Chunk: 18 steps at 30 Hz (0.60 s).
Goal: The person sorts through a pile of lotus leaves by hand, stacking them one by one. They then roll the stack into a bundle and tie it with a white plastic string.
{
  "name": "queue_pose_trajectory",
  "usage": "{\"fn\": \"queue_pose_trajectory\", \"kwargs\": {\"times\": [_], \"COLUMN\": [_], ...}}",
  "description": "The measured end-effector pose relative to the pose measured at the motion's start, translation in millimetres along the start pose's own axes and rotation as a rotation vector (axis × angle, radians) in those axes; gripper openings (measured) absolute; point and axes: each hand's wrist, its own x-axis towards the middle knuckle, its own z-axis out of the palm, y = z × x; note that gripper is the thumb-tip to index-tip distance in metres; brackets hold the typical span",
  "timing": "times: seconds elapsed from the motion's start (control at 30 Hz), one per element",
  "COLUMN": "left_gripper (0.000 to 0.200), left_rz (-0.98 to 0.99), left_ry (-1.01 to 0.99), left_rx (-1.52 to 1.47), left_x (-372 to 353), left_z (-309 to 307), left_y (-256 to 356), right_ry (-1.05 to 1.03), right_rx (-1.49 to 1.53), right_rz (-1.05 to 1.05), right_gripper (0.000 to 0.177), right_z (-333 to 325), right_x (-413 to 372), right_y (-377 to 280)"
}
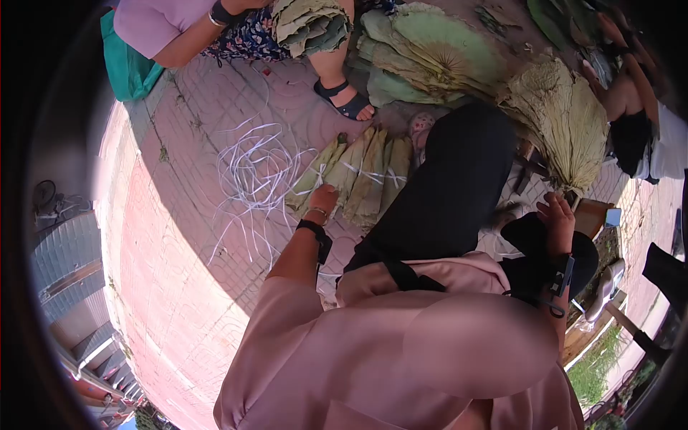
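My left hand is closed on the edge of a tied bundle of dried leaves, the leftmost of several on the paving. White ribbon binds the row of rolled leaf bundles. Over by my right knee, my right hand has its fingers partly curled and apart. Just above it, a large fan of dried leaves narrows to its stem end close to my fingertips. Nothing shows in that palm.
Loose white ribbon lies tangled left of the bundles. Flat green leaves are stacked ahead. A seated person facing me holds a leaf roll, one sandal near the bundles. Another person's arm is at the far right.
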Motion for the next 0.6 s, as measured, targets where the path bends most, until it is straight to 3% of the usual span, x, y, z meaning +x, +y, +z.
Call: {"fn": "queue_pose_trajectory", "kwargs": {"times": [0.1, 0.17, 0.2, 0.27, 0.4, 0.47, 0.6], "left_gripper": [0.032, 0.054, 0.054, 0.08, 0.089, 0.088, 0.079], "left_rz": [-0.086, -0.162, -0.161, -0.303, -0.353, -0.395, -0.372], "left_ry": [-0.189, -0.234, -0.243, -0.262, -0.298, -0.285, -0.31], "left_rx": [0.006, -0.08, -0.089, -0.019, -0.025, 0.138, 0.195], "left_x": [-3.4, -9.3, -9.3, -10.5, -0.4, 5.8, 13.8], "left_z": [28.5, 40.7, 43.2, 45.2, 44.1, 41.8, 46.5], "left_y": [25.6, 46.6, 59.4, 82.3, 106.7, 117.0, 105.0], "right_ry": [-0.007, -0.011, -0.014, -0.021, -0.057, -0.04, -0.019], "right_rx": [-0.023, -0.044, -0.061, -0.085, -0.11, -0.139, -0.173], "right_rz": [0.062, 0.052, 0.069, 0.083, 0.123, 0.146, 0.178], "right_gripper": [0.026, 0.025, 0.025, 0.025, 0.024, 0.023, 0.024], "right_z": [10.2, 14.0, 15.9, 17.2, 13.9, 16.9, 19.7], "right_x": [-5.5, -7.9, -9.6, -11.8, -7.1, -6.8, -0.7], "right_y": [7.7, 9.1, 8.2, 7.3, 11.0, 8.3, 4.9]}}
